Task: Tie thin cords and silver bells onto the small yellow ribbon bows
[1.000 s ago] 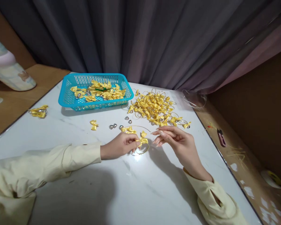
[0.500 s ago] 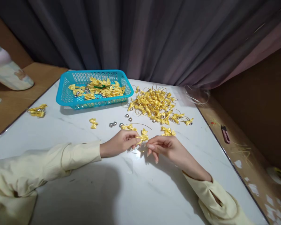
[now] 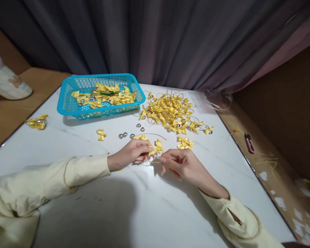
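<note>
Between the fingers of my left hand is a yellow bow with a small silver bell and a thin gold wire loop below it. My right hand is pinched at the right side of that loop, thumb against index finger. Just behind my left hand lie another yellow bow and a curved wire. Several silver bells sit to the left of them. More yellow bows lie behind my right hand.
A blue basket holds bows and bells at the back left. Beside it spreads a pile of bows on wire loops. A pink cutter lies at right, a bottle at far left.
The view has shifted slightly. My right thumb and index finger have come onto the wire loop, which now shows more clearly below the bow held in my left hand.
</note>
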The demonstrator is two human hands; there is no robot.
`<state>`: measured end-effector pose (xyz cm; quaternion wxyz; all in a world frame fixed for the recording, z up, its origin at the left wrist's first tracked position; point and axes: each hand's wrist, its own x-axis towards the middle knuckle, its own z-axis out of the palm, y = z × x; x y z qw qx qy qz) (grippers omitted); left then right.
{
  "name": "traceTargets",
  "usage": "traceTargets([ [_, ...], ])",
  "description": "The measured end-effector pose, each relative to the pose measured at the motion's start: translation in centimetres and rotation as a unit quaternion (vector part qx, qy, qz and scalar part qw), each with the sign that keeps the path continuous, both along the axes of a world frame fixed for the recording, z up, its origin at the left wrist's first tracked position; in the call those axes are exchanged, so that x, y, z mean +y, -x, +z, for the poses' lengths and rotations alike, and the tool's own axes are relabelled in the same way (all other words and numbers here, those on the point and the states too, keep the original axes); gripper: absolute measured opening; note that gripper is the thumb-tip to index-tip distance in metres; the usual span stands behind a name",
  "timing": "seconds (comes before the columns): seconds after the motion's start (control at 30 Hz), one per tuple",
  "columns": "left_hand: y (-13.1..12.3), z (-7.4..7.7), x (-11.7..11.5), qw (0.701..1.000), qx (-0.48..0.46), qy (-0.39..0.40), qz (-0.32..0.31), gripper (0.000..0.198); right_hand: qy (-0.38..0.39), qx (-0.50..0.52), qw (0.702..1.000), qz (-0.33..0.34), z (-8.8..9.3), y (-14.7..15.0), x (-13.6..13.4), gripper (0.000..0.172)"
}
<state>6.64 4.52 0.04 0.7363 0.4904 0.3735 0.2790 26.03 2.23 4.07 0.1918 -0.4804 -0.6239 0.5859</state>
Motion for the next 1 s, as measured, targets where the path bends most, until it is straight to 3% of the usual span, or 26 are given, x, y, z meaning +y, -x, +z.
traceTargets([
  [1.0, -0.14, 0.03, 0.06, 1.000, -0.011, 0.000, 0.001, 0.026, 0.010, 0.014, 1.000, -0.007, -0.17, 0.18, -0.14, 0.030],
])
